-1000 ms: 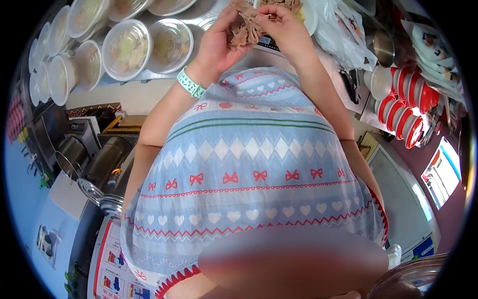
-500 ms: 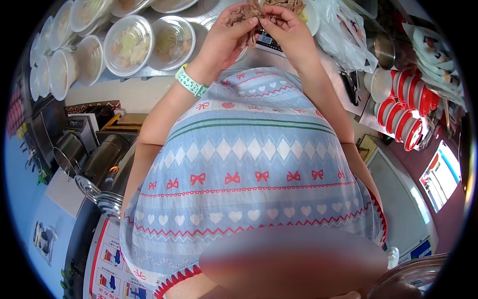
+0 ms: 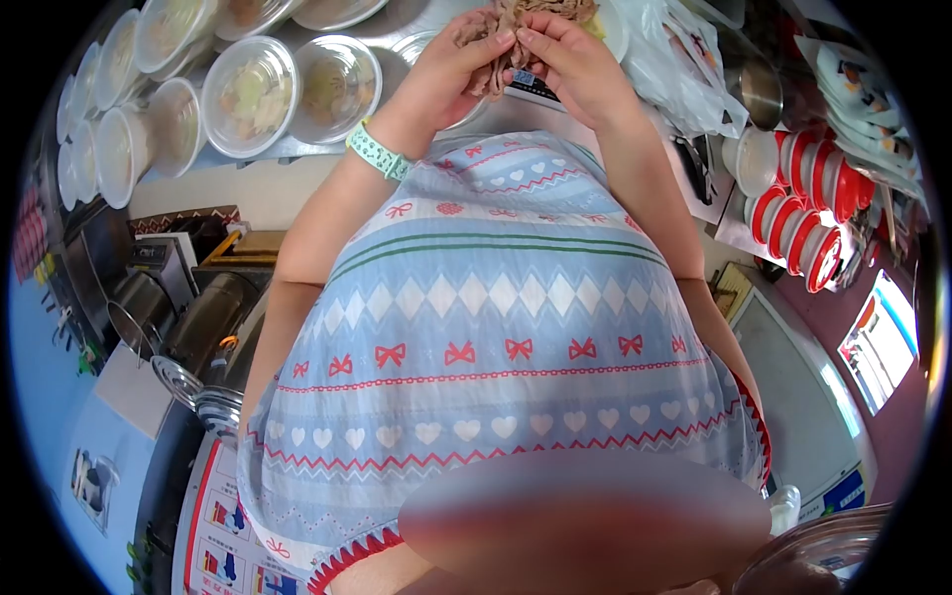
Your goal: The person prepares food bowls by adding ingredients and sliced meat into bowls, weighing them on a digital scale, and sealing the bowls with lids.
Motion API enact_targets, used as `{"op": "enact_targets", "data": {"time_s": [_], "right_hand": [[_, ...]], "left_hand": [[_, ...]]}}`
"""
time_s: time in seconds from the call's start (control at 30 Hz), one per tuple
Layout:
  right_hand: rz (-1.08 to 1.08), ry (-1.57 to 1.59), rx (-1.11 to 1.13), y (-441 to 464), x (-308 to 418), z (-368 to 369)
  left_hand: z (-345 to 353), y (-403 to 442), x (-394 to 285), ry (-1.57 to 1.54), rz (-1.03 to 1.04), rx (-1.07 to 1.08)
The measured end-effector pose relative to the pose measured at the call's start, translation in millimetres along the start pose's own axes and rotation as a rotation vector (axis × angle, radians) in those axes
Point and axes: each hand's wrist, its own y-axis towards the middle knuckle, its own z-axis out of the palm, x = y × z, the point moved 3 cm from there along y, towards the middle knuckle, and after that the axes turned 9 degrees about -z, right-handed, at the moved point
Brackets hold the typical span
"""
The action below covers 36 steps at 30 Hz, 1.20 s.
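Observation:
Brown shredded meat point(image 3: 488, 61) lies between my two hands at the top of the view. My left hand point(image 3: 448, 71) cups it from the left, its thumb pressed on top. From the right, my right hand point(image 3: 573, 61) pinches the same meat, the two thumbs nearly touching. Behind my hands, more meat point(image 3: 563, 8) sits in a white bowl point(image 3: 615, 32). A digital scale point(image 3: 534, 83) shows partly under my right hand. Left of my hands are lidded clear bowls of food point(image 3: 337, 87).
More lidded bowls point(image 3: 250, 95) are stacked at the upper left. A white plastic bag point(image 3: 682, 69), a metal pot point(image 3: 759, 89), black-handled tools point(image 3: 697, 169) and red-and-white stacked containers point(image 3: 793, 218) are on the right. Steel pots point(image 3: 206, 322) stand at the lower left.
The right fingers, spread over the meat a second ago, have drawn in beside the left thumb. The meat has shifted between the hands and hangs in strands.

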Motion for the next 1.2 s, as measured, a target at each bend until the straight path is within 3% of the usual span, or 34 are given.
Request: {"op": "enact_targets", "data": {"time_s": [0.17, 0.23, 0.37, 0.43, 0.5, 0.57, 0.67, 0.7, 0.83, 0.9, 0.93, 0.97, 1.0, 1.13, 1.2], "right_hand": [[0.041, -0.009, -0.023, -1.3, 3.2, -17.2], [-0.006, 0.059, -0.041, -3.6, 5.1, -11.6], [-0.157, 0.083, -0.170, -6.4, 19.6, 0.6], [-0.187, 0.034, -0.234, -3.7, 19.9, -11.2], [-0.216, -0.017, -0.295, -1.0, 20.7, -34.2], [-0.135, -0.373, -0.386, -5.7, 22.2, -65.1], [-0.148, -0.381, -0.373, -2.9, 20.4, -88.4], [-0.132, -0.398, -0.353, -1.6, 5.3, -109.7], [-0.101, -0.543, -0.474, 0.6, -3.1, -101.6], [0.017, -1.234, -0.499, -7.0, 25.5, -73.3], [0.019, -1.233, -0.499, -9.7, 26.4, -72.4], [-0.053, -1.355, -0.466, -10.9, 29.1, -70.6], [-0.126, -1.475, -0.428, -12.6, 31.8, -68.1], [-0.355, -1.359, -0.314, -24.5, 62.6, -57.6], [-0.104, -0.777, -0.393, -28.2, 68.2, -55.1]], "left_hand": [[-5.9, 13.4, 6.2, 0.180, -0.143, 0.066], [-10.5, 19.1, 13.5, 0.012, -0.186, -0.121], [-5.7, 31.6, 16.0, -0.015, -0.211, -0.009], [6.2, 36.4, 12.7, -0.050, -0.094, -0.131], [6.0, 40.6, 12.3, -0.019, -0.104, -0.131], [-12.8, 42.2, 10.9, 0.035, -0.158, -0.027], [-13.3, 36.2, 6.0, 0.042, -0.121, -0.031], [-0.9, 32.6, 4.9, 0.000, -0.020, -0.146], [-18.6, 24.6, -0.3, 0.014, -0.122, -0.138], [-34.5, 17.7, -2.9, 0.056, -0.099, -0.093], [-32.2, 15.2, -6.5, 0.099, -0.068, -0.047], [-23.8, 9.8, -8.3, 0.070, -0.030, -0.214], [-32.4, 7.8, -7.3, 0.069, -0.031, -0.218], [-58.5, -10.2, -9.2, 0.014, -0.021, -0.211], [-60.6, -20.5, -12.1, -0.069, -0.005, -0.217]]}}
